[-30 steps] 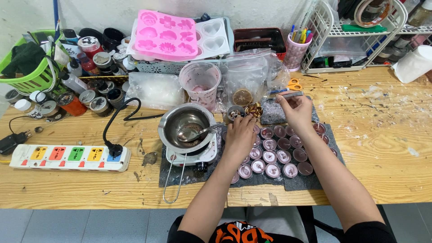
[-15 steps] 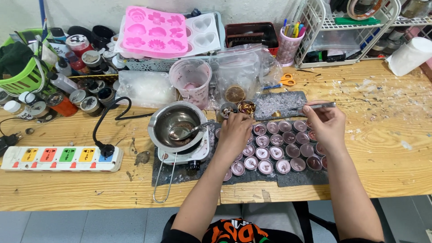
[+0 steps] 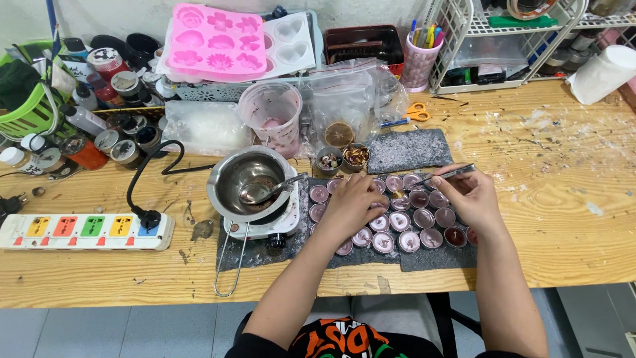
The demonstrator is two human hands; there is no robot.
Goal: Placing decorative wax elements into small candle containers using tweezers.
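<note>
Head view: left hand rests palm-down, fingers curled over small wax-filled cups, roughly twenty on grey mat. Right hand pinches one tweezers above cups. Left of them, one steel pot with spoon. Beyond, two small bowls, one measuring cup, one pink mould.

Slim tweezers above pink-filled candle cups
</note>
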